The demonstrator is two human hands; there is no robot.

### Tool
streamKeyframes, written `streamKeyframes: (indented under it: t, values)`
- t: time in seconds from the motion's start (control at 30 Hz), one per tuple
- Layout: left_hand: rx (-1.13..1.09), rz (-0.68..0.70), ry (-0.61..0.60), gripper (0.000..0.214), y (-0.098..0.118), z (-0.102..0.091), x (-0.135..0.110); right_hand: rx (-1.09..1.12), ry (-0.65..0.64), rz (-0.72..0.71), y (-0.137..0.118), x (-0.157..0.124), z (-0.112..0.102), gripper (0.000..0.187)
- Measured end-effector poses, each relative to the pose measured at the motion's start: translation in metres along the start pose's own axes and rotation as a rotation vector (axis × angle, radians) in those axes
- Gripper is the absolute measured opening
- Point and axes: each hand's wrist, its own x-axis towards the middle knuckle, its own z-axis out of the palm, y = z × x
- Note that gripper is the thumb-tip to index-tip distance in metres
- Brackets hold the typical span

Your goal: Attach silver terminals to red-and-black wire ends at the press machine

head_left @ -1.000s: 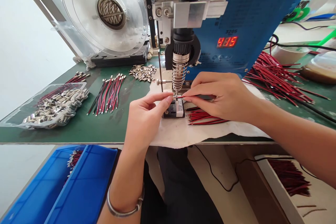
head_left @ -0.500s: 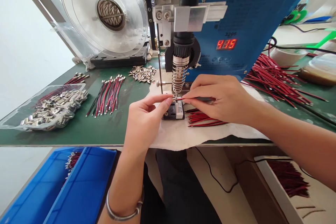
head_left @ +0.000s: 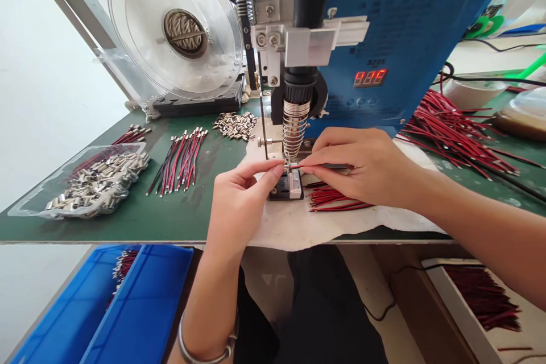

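Note:
My left hand (head_left: 239, 202) pinches a small silvery metal part (head_left: 286, 166) between thumb and forefinger, mostly hidden by the fingertips. Between the thumb and fingers of my right hand (head_left: 371, 170) is a thin red wire (head_left: 302, 166), its end close to the metal part; a black strand shows beneath the fingers. Both sets of fingertips meet over a small black fixture (head_left: 285, 190) with a pale block. Directly above them is the soldering iron (head_left: 295, 125), wrapped in a coiled spring. Whether its tip touches the wire I cannot tell.
Red and black wires (head_left: 335, 198) lie on white cloth beside the fixture. To the left are wired parts (head_left: 183, 156), loose metal parts (head_left: 235, 125) and a clear tray (head_left: 25, 205). Behind stands a blue machine (head_left: 409, 23); blue bins (head_left: 149, 296) sit below the table edge.
The soldering iron and its bracket sit slightly lower against the blue machine. My hands keep their grip at the fixture; the whole view has shifted a little.

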Motion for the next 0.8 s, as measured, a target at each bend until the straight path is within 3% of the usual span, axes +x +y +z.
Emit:
streamKeyframes:
  t: [0.8]
  values:
    - [-0.024, 0.006, 0.04, 0.01, 0.0061, 0.0037, -0.0018, -0.001, 0.017, -0.035, 0.0004, 0.0, -0.0001, 0.024]
